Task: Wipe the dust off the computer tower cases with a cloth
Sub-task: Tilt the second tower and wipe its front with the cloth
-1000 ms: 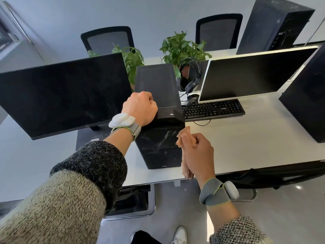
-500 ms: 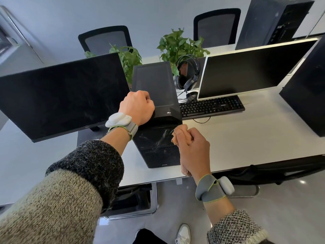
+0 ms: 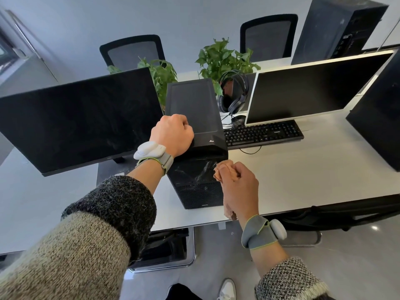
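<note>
Little has changed: the right hand still clutches the crumpled tan cloth against the black computer tower case front. The left hand stays fisted on top, so wiping likely continues.

A black tower case stands upright at the centre of the frame. Its glossy front panel shows pale dust streaks above a mesh lower part. A second black tower stands at upper right, and a third at the right edge. The tan cloth, bunched in the right hand, touches the centre case's front right edge, with one end hanging below.
</note>
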A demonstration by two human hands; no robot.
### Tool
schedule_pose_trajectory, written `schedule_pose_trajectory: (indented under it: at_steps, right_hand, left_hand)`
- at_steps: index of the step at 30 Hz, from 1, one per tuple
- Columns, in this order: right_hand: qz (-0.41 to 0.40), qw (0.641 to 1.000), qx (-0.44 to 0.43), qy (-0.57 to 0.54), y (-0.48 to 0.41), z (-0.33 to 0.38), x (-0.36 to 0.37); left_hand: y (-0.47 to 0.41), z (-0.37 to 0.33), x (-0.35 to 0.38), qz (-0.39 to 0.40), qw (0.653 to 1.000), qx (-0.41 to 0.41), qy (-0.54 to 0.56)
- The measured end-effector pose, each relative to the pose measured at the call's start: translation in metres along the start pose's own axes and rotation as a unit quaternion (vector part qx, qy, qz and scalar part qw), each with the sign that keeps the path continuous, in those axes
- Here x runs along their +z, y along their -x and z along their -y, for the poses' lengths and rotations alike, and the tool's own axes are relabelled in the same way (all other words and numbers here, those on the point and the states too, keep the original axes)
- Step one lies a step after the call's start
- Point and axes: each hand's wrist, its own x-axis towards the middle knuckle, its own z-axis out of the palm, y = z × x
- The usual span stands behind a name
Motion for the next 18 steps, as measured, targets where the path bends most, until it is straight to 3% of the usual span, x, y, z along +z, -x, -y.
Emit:
schedule_pose_trajectory:
  at_steps: [3, 9, 14, 18]
  right_hand:
    - [0.013, 1.000, 0.026, 0.000, -0.002, -0.004, -0.003]
    - [-0.002, 1.000, -0.017, -0.005, -0.003, 0.010, -0.002]
    - [0.014, 0.999, 0.037, 0.006, 0.001, -0.007, 0.000]
    - [-0.002, 1.000, 0.018, -0.009, 0.000, 0.002, -0.001]
  left_hand:
    - [0.000, 0.001, 0.000, 0.001, 1.000, 0.003, 0.002]
    - [0.001, 0.001, 0.000, 0.006, 1.000, 0.006, 0.001]
    - [0.002, 0.000, -0.001, 0.009, 1.000, 0.008, 0.005]
    - [0.001, 0.000, -0.001, 0.009, 1.000, 0.006, 0.006]
